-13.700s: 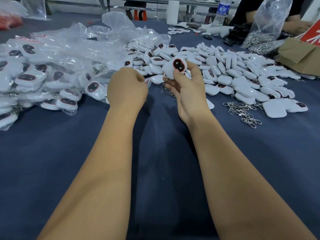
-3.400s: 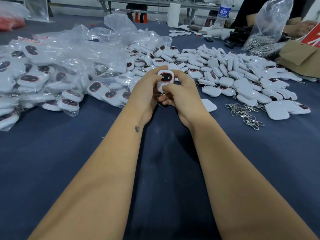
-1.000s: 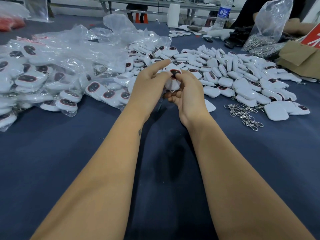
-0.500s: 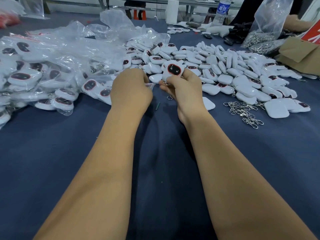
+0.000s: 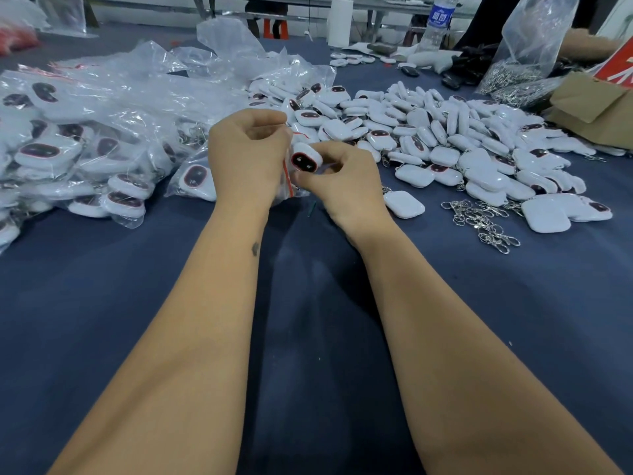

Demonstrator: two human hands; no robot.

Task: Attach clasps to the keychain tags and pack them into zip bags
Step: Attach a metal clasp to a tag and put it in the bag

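Table (image 5: 102, 303): bagged tags (image 5: 85, 138) heaped at left; loose tags (image 5: 445, 138) piled at right, behind the hands; loose clasps (image 5: 483, 221) before that pile, just beside it; cardboard box (image 5: 596, 111) far right; water bottle (image 5: 436, 22) at the rear.

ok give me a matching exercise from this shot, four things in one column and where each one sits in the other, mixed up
Things:
1. loose metal clasps
2. water bottle
3. bagged tags
4. tag with the dark face

Places:
A. heaped at the left of the table
B. between the left hand and right hand
C. standing at the far edge, right of centre
D. lying on the cloth by the right forearm, near the loose white tags

Pairs: 1-D, 2-C, 3-A, 4-B
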